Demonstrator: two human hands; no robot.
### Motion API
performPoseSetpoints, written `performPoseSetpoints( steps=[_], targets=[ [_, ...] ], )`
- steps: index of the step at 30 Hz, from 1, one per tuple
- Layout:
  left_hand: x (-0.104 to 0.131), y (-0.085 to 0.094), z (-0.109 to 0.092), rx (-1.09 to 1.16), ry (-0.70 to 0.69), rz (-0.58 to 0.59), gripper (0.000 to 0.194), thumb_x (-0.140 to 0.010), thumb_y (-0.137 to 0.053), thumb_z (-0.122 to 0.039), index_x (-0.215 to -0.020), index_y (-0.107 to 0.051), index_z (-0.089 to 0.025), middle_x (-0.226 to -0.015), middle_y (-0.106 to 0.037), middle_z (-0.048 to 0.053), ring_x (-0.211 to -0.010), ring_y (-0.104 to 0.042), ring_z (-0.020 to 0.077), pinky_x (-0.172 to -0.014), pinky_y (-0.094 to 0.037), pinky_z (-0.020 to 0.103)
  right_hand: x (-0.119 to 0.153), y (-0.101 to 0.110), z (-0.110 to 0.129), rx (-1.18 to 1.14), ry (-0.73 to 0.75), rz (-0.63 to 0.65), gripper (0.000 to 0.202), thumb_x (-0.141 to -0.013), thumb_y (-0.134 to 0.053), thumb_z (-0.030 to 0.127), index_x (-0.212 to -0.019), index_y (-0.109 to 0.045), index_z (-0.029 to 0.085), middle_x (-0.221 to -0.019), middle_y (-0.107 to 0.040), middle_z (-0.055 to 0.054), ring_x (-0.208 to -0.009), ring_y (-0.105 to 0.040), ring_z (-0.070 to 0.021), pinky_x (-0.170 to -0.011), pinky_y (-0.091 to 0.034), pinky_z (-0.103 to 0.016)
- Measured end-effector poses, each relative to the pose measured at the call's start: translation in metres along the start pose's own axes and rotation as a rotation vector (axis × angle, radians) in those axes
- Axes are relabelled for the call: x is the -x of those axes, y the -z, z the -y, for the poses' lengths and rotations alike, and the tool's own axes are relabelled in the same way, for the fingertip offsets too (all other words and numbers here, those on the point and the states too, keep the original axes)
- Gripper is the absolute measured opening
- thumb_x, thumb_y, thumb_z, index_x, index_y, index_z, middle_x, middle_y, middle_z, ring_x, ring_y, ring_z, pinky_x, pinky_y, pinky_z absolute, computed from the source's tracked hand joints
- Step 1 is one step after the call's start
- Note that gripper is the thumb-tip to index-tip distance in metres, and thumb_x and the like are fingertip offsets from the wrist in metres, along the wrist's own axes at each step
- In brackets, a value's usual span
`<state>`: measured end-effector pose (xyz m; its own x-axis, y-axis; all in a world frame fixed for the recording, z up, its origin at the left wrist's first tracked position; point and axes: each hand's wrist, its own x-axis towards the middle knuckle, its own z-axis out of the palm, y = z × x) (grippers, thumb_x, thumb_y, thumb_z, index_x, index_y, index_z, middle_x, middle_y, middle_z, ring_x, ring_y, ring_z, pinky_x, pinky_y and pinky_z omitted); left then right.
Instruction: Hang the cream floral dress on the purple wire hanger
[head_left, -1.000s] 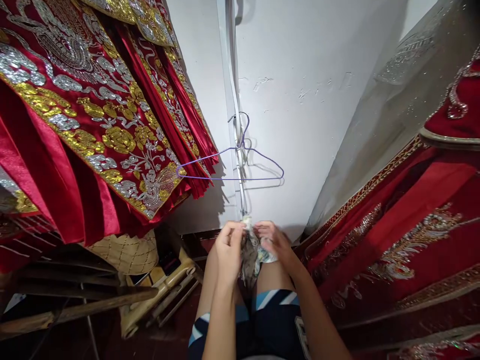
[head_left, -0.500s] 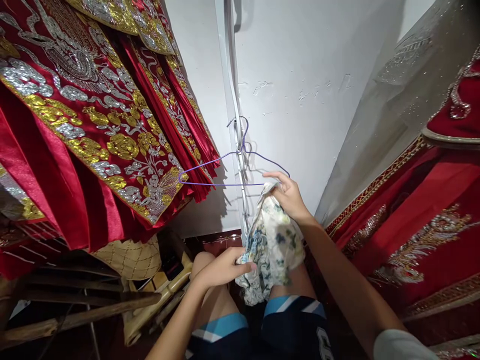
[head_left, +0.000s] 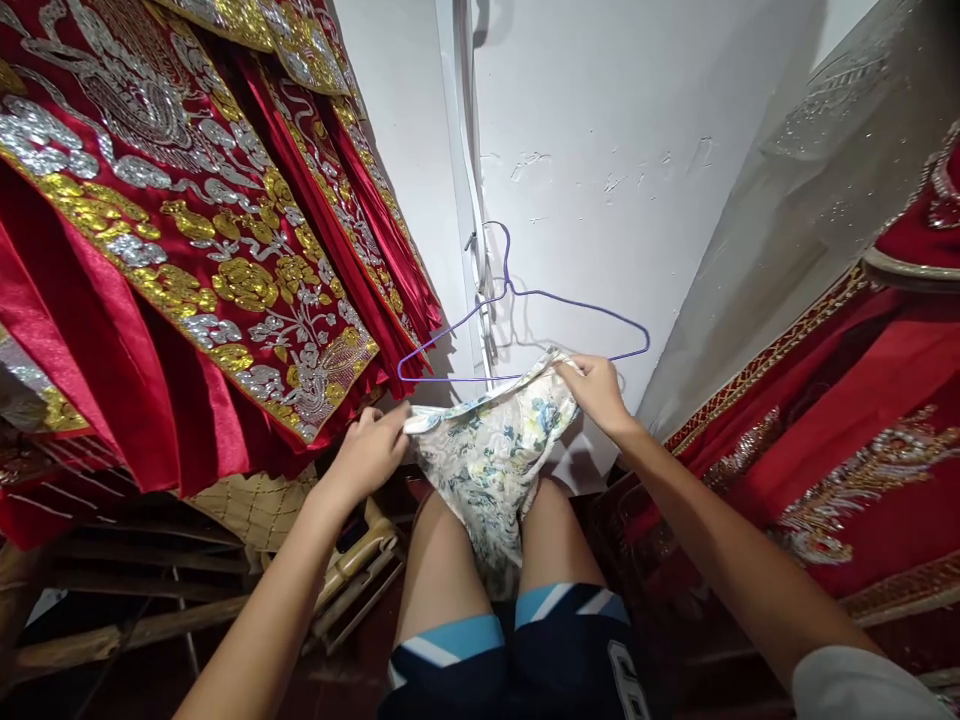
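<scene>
A white garment with a blue, green and yellow floral print (head_left: pixel 499 445) is stretched between my two hands by its top edge. My left hand (head_left: pixel 375 445) pinches its left corner, with the fingers a little blurred. My right hand (head_left: pixel 596 390) grips the top right corner between thumb and fingers. The rest of the cloth hangs down in folds between my knees. Just behind the garment's top edge hangs a purple wire hanger (head_left: pixel 562 298), its hook up by a metal strip on the wall. The lower bar of the hanger is partly hidden by the cloth and my right hand.
Red costumes with gold and silver sequins (head_left: pixel 247 280) hang at the left. A bamboo frame (head_left: pixel 360 560) stands below them. On the right are a clear plastic cover (head_left: pixel 780 200) and another red embroidered garment (head_left: pixel 885 430). A white wall (head_left: pixel 600 120) rises in front.
My left hand has moved left and up, spreading the bunched garment wide. My right hand has shifted slightly right, still on its edge. The hanger has turned to face me more broadly.
</scene>
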<state>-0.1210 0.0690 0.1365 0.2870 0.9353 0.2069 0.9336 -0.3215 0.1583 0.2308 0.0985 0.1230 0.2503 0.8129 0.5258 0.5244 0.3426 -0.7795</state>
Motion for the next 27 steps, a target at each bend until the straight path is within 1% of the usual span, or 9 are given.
performPoseSetpoints(
  steps=[4,7,9,13,19,21,22,24,27],
  targets=[
    [-0.018,0.01,-0.008,0.093,0.018,-0.267,0.028,-0.097,-0.034,-0.035,-0.09,-0.056,-0.02,-0.15,-0.047,0.015,-0.119,-0.053,0.0337,-0.094,-0.042,0.045,-0.001,0.02,0.014,0.002,0.013,-0.027,0.042,-0.078,-0.055,0.034,-0.055,-0.022,0.023,-0.056,-0.018,0.004,-0.054,-0.019,-0.009,-0.052,-0.013,-0.028],
    [-0.031,0.014,-0.014,0.145,0.112,-0.288,0.027,-0.098,-0.035,-0.036,-0.096,-0.058,-0.022,-0.119,-0.068,0.016,-0.1,-0.064,0.0308,-0.082,-0.044,0.038,0.001,0.025,0.02,-0.014,0.0,0.004,0.041,-0.078,-0.054,0.032,-0.056,-0.02,0.024,-0.055,-0.018,0.004,-0.054,-0.018,-0.0087,-0.052,-0.013,-0.028],
    [-0.04,0.015,-0.017,0.178,0.128,-0.316,0.027,-0.097,-0.036,-0.035,-0.099,-0.06,-0.022,-0.093,-0.071,0.012,-0.085,-0.065,0.0276,-0.075,-0.043,0.034,0.003,0.026,0.021,0.009,-0.005,0.011,0.04,-0.077,-0.053,0.032,-0.055,-0.021,0.024,-0.055,-0.017,0.004,-0.054,-0.018,-0.0087,-0.052,-0.013,-0.028],
    [-0.06,0.02,-0.034,0.374,-0.039,-0.529,0.026,-0.096,-0.036,-0.027,-0.1,-0.061,-0.019,-0.093,-0.068,0.007,-0.084,-0.061,0.0203,-0.077,-0.043,0.028,0.007,0.018,0.022,0.053,-0.051,0.02,0.038,-0.078,-0.052,0.035,-0.054,-0.025,0.023,-0.054,-0.02,0.004,-0.053,-0.022,-0.0091,-0.05,-0.016,-0.027],
    [-0.077,0.028,-0.06,0.509,-0.259,-0.499,0.027,-0.096,-0.044,-0.028,-0.116,-0.058,-0.017,-0.104,-0.067,0.007,-0.093,-0.062,0.0191,-0.084,-0.045,0.028,0.025,0.006,0.026,-0.023,-0.048,0.085,0.031,-0.081,-0.052,0.037,-0.057,-0.041,0.02,-0.056,-0.035,0.003,-0.055,-0.034,-0.0113,-0.052,-0.026,-0.025],
    [-0.079,0.028,-0.06,0.474,-0.306,-0.512,0.029,-0.096,-0.044,-0.028,-0.119,-0.059,-0.017,-0.111,-0.066,0.009,-0.101,-0.062,0.0205,-0.089,-0.044,0.03,0.033,0.007,0.028,-0.079,0.022,0.141,0.017,-0.082,-0.052,0.033,-0.08,-0.063,0.019,-0.058,-0.044,0.004,-0.056,-0.039,-0.0126,-0.054,-0.031,-0.025],
    [-0.08,0.028,-0.058,0.452,-0.314,-0.523,0.03,-0.097,-0.042,-0.028,-0.118,-0.06,-0.016,-0.112,-0.066,0.01,-0.103,-0.061,0.021,-0.091,-0.044,0.031,0.036,0.01,0.028,-0.093,0.054,0.138,0.026,-0.081,-0.054,0.029,-0.102,-0.066,0.02,-0.058,-0.045,0.005,-0.055,-0.039,-0.013,-0.055,-0.032,-0.025],
    [-0.083,0.029,-0.053,0.415,-0.312,-0.539,0.03,-0.098,-0.04,-0.028,-0.114,-0.062,-0.016,-0.109,-0.066,0.01,-0.103,-0.061,0.0213,-0.091,-0.044,0.031,0.035,0.019,0.026,-0.089,0.097,0.05,0.06,-0.079,-0.057,0.024,-0.139,-0.051,0.023,-0.056,-0.045,0.008,-0.052,-0.038,-0.0136,-0.055,-0.034,-0.025],
    [-0.087,0.033,-0.047,0.369,-0.307,-0.527,0.029,-0.098,-0.039,-0.028,-0.11,-0.063,-0.018,-0.103,-0.066,0.009,-0.097,-0.061,0.0214,-0.087,-0.044,0.031,0.019,0.041,0.017,0.0,0.129,-0.094,0.075,-0.078,-0.064,0.026,-0.149,-0.041,0.02,-0.057,-0.048,0.007,-0.051,-0.039,-0.0141,-0.057,-0.036,-0.027]
  ],
)
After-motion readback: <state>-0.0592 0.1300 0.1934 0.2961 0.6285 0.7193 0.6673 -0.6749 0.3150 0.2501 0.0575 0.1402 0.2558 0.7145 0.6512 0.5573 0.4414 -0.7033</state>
